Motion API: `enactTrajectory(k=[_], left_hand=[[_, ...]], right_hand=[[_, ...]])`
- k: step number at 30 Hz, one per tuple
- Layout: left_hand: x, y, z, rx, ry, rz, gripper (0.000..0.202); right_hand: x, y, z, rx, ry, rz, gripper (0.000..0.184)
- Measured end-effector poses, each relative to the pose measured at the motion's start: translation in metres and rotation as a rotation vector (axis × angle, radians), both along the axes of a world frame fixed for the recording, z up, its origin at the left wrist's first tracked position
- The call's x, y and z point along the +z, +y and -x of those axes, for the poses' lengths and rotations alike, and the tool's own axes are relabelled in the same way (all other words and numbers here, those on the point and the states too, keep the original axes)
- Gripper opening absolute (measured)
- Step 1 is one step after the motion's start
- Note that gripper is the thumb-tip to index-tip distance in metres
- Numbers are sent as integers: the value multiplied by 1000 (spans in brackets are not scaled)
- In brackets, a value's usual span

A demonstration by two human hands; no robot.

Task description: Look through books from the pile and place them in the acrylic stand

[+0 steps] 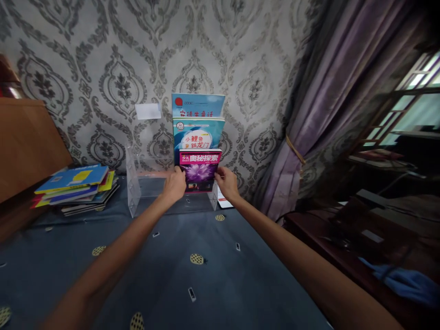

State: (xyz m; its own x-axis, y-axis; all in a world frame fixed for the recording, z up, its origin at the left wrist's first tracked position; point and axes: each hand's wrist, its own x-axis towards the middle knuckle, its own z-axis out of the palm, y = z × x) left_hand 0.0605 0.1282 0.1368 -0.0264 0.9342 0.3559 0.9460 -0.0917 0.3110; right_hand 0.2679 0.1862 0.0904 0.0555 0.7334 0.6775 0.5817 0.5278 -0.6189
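A pink and purple book (200, 170) stands upright at the front of a clear acrylic book rack (134, 192). My left hand (174, 185) grips its left edge, and my right hand (227, 183) pinches its right edge. Behind it rises a teal book (197, 133) with a round white title patch. At the back, a light-blue book (199, 105) stands tallest. All three are in the right part of the rack. The pink book covers the lower part of the teal one, and whether its bottom rests on the rack cannot be made out.
Left of the rack lies an untidy pile of books (74, 183) on a dark blue cloth with pineapple prints (161, 275). A white card (147, 111) shows above the rack's left part. A purple curtain (330, 91) hangs at the right, beside a dark red surface (305, 238).
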Motion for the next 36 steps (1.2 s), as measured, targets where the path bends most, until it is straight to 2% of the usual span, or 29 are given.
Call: enactTrajectory(k=[9,21,36], left_hand=[[0,0,-3,9,-66,30,27],[2,-10,15,-101,-46,36,29],[-6,-3,22,-192,-67,38,29]], right_hand=[[1,-1,-3,8,-22,15,23],[-4,4,-11,11,-20,85,26],[-14,-1,-12,33,27,111,32]])
